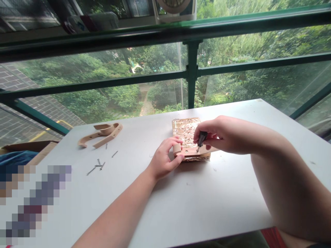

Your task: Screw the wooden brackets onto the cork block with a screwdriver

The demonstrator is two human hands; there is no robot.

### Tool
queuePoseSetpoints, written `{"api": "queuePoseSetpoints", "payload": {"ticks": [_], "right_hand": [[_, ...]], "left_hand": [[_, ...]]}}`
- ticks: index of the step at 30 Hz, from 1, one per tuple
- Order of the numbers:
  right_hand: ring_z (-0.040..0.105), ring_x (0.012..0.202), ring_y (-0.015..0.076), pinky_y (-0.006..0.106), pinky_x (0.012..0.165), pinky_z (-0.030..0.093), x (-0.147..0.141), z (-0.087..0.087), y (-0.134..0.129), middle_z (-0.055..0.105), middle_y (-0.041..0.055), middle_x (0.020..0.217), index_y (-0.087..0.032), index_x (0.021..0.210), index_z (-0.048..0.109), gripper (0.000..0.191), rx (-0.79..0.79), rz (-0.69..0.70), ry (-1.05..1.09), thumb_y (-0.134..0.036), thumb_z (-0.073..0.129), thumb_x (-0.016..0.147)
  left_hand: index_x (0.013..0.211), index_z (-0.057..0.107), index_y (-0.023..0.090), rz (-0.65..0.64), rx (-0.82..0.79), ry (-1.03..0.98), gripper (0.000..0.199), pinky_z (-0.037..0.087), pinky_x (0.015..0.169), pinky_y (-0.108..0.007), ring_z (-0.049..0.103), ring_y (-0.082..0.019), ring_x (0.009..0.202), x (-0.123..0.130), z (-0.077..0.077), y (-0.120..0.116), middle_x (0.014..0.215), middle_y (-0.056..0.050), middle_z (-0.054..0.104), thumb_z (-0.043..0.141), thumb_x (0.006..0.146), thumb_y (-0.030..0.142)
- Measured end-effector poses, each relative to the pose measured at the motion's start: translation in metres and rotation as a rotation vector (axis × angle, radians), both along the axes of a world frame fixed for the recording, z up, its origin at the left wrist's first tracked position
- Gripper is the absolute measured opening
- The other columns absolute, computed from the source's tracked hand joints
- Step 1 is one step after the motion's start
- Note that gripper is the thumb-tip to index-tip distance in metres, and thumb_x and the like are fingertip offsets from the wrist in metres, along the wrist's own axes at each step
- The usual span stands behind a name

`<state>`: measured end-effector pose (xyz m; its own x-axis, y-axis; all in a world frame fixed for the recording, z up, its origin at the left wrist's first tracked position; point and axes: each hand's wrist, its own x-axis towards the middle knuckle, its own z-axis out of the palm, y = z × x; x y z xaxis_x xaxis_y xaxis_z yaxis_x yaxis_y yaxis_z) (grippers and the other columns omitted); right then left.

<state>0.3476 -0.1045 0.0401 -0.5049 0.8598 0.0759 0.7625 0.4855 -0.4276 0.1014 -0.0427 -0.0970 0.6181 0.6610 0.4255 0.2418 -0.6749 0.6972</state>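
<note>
My left hand [166, 157] grips the curled left end of a light wooden hook piece [191, 152], thumb in front and fingers behind. The piece lies along the front part of a tape-wrapped block [184, 129] with many small holes in its top. A screw shows in the piece near its middle. In my right hand [214, 134] is a screwdriver with a black handle [202, 137], held tilted, its tip down at a second screw to the right. The right end of the piece lies partly behind my right fingers.
More curved wooden hooks [107, 132] lie at the back left of the white table [222, 203]. Several loose screws [98, 164] are scattered in front of them. A cardboard box [42, 151] with blue cloth stands off the left edge. Green railing [191, 75] and glass rise behind.
</note>
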Motion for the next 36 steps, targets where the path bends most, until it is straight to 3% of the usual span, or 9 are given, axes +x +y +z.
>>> {"api": "queuePoseSetpoints", "payload": {"ticks": [6,11,20,36], "right_hand": [[0.053,0.058,0.0080,0.021,0.056,0.036,0.000,0.003,0.000,0.069,-0.0044,0.073,-0.024,0.089,0.070,0.021,0.055,-0.016,-0.035,-0.013,0.058,0.076],[0.046,0.053,0.0081,0.023,0.053,0.031,-0.002,0.001,0.001,0.061,-0.0046,0.064,-0.022,0.081,0.065,0.004,0.084,-0.037,-0.048,-0.024,0.065,0.077],[0.030,0.050,0.0086,0.025,0.050,0.023,-0.011,-0.007,0.010,0.042,-0.0072,0.052,-0.022,0.067,0.034,0.037,0.128,-0.146,-0.060,-0.038,0.064,0.081],[0.041,0.055,0.0106,0.024,0.054,0.031,-0.021,-0.029,0.011,0.050,-0.0059,0.060,-0.022,0.075,0.045,0.022,0.079,-0.194,0.092,-0.037,0.058,0.085]], "left_hand": [[0.096,0.059,0.021,0.005,-0.011,-0.003,0.017,0.042,0.112,-0.047,0.051,-0.028,0.132,0.000,0.001,-0.002,0.123,-0.010,0.062,0.066,0.084,0.028],[0.100,0.060,0.021,0.018,-0.025,-0.010,0.019,0.043,0.112,-0.048,0.050,-0.029,0.133,0.001,0.000,-0.003,0.125,-0.011,0.061,0.066,0.084,0.029],[0.105,0.059,0.022,0.013,-0.035,-0.010,0.023,0.043,0.112,-0.048,0.049,-0.029,0.134,0.000,0.000,-0.003,0.124,-0.012,0.063,0.066,0.084,0.030],[0.099,0.059,0.022,-0.005,0.015,-0.043,0.021,0.043,0.113,-0.047,0.052,-0.027,0.132,-0.002,-0.001,-0.002,0.125,-0.011,0.062,0.067,0.083,0.033]]}}
